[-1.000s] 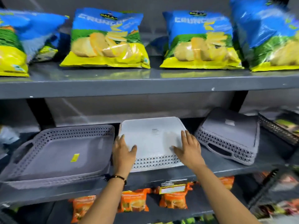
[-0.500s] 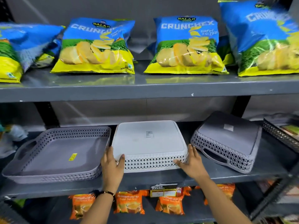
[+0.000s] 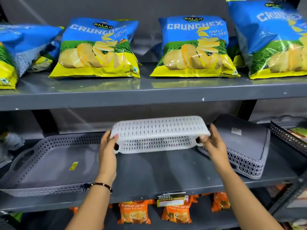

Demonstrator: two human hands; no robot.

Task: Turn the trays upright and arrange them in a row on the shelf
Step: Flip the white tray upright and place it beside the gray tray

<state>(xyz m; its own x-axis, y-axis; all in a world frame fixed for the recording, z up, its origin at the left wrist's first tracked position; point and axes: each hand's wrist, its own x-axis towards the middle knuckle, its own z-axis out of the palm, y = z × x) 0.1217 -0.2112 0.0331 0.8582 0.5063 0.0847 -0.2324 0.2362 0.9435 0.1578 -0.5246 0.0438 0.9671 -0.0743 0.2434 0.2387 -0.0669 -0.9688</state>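
trays are being shown on the middle shelf (image 3: 166,176) of a grey rack. the white tray (image 3: 159,133) is being held clear of the shelf, between the other two, and is being gripped at its two short ends: the left hand (image 3: 108,151) is clamped on the left end, with the thumb over the rim, and the right hand (image 3: 214,145) is clamped on the right end. its long axis is being kept left to right, along the shelf. it is being tipped on edge, so that one perforated long wall is facing the camera and upward, while the open side is showing below it, toward the viewer and down. the grey tray at the left (image 3: 49,163) is lying upright, open side up, a yellow sticker (image 3: 73,166) showing on its floor. the grey tray at the right (image 3: 240,146) is lying upside down, flat base up, turned at a slant to the shelf edge. blue crisp bags (image 3: 194,47) are being displayed on the shelf above, and orange tea packets (image 3: 134,211) on the one below.
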